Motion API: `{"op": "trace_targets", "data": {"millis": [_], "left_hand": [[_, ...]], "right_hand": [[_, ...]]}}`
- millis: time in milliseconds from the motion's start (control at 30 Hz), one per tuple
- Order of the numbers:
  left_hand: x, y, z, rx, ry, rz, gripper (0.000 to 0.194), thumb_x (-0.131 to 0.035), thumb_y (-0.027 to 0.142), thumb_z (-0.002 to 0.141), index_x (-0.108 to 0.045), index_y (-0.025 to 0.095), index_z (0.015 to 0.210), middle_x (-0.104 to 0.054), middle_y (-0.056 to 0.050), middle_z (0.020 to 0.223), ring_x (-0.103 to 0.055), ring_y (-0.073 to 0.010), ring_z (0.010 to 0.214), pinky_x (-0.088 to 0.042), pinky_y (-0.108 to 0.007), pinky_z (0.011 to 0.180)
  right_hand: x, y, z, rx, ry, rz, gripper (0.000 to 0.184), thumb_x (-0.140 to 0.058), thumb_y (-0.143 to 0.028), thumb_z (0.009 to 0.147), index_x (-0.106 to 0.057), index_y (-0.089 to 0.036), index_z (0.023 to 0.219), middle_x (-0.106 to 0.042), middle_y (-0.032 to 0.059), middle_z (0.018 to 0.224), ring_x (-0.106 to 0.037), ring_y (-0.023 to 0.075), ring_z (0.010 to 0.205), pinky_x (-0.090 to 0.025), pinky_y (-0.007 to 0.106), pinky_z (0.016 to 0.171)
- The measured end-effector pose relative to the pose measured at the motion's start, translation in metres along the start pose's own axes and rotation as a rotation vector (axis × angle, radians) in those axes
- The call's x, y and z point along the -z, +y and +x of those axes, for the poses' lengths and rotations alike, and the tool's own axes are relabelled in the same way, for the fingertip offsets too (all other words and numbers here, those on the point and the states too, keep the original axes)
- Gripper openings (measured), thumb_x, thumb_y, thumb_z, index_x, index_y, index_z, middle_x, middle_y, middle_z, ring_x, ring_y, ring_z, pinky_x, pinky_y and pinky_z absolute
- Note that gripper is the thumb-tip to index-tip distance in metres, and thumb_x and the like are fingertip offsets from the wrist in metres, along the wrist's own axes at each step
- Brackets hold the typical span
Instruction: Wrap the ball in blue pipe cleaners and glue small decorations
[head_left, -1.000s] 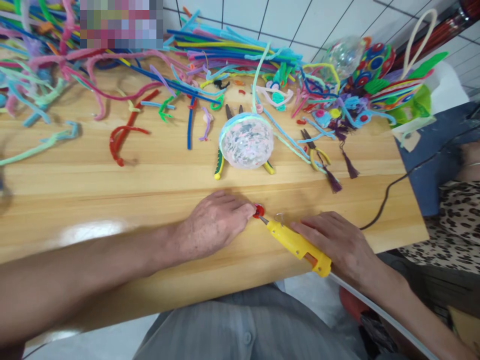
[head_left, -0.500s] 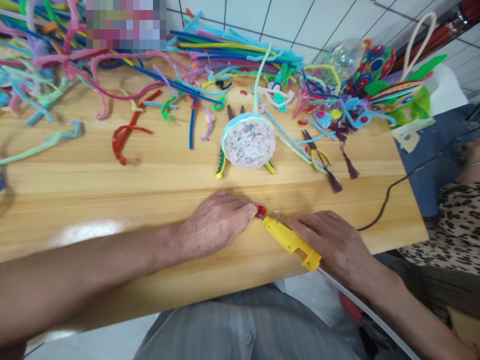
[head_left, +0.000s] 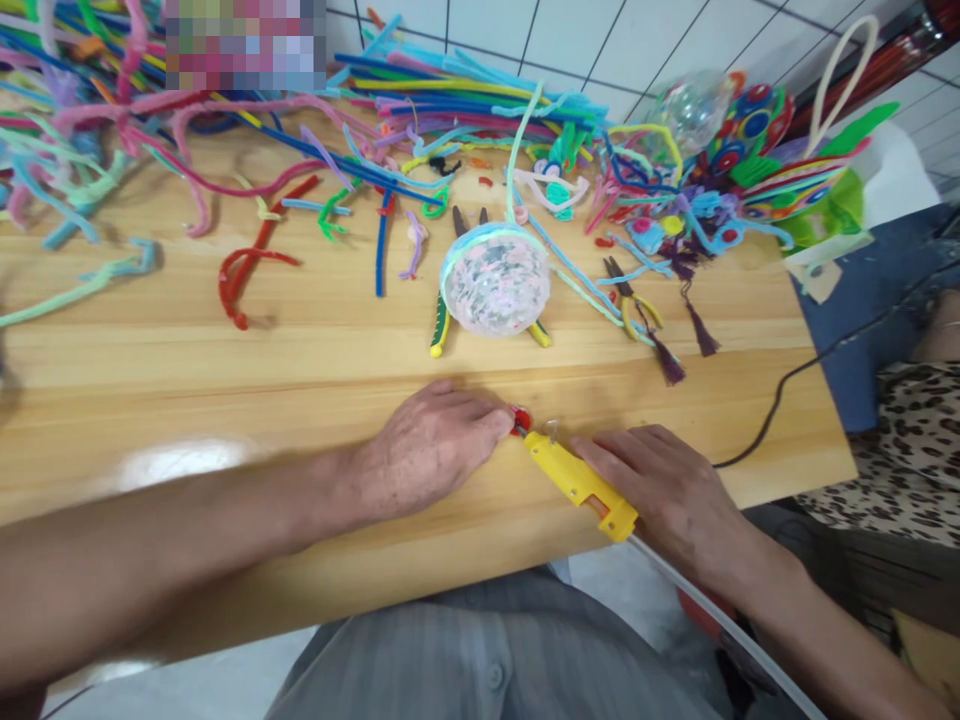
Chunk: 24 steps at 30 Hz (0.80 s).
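Note:
My right hand is wrapped round a yellow hot glue gun with a long clear glue stick out of its back end. Its nozzle points to the upper left and meets a small round red piece low over the table. The fingertips of my left hand pinch that red piece at its left edge; part of it is hidden by the fingers. Beyond my hands, a clear ball with pale filling and a pipe-cleaner band rests on green-and-yellow-handled pliers.
Bundled pipe cleaners lie along the back edge, with twisted pieces at the left. To the right are small yellow pliers, purple tassels and a decorated green basket. A black cable crosses the right edge. A person in leopard print sits at the right.
Hardly anything differs. The whole view has shifted slightly, and the glue gun's nozzle stays at the red piece in my left fingers.

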<state>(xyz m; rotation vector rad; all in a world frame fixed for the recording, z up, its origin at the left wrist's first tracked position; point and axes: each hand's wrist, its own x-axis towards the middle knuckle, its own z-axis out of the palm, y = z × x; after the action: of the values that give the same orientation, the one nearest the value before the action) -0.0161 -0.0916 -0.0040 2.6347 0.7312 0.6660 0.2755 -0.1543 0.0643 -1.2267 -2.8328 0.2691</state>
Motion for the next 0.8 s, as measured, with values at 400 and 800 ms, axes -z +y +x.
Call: {"op": "trace_targets", "data": {"millis": [400,800], "left_hand": [[-0.0004,-0.0016,-0.0019,0.003,-0.001,-0.044,0.020,-0.044,0.016,0.107,-0.064,0.018,0.107,-0.080,-0.007,0.114,-0.076,-0.0196,0.099,-0.052,-0.034,0.085],[0.0051,0.0006,-0.0002,-0.003,0.000,-0.071,0.016,-0.045,0.015,0.105,-0.060,0.018,0.110,-0.079,-0.007,0.119,-0.077,-0.0216,0.102,-0.051,-0.036,0.083]], "right_hand": [[-0.0030,0.0009,-0.0026,-0.011,0.003,-0.011,0.028,-0.043,-0.018,0.109,-0.056,-0.016,0.133,-0.072,0.0089,0.102,-0.065,0.0234,0.084,-0.049,0.038,0.075],[-0.0100,0.0077,-0.0088,-0.046,0.012,0.071,0.032,-0.042,-0.022,0.109,-0.057,-0.020,0.138,-0.073,0.0118,0.112,-0.069,0.0258,0.090,-0.052,0.040,0.076]]}}
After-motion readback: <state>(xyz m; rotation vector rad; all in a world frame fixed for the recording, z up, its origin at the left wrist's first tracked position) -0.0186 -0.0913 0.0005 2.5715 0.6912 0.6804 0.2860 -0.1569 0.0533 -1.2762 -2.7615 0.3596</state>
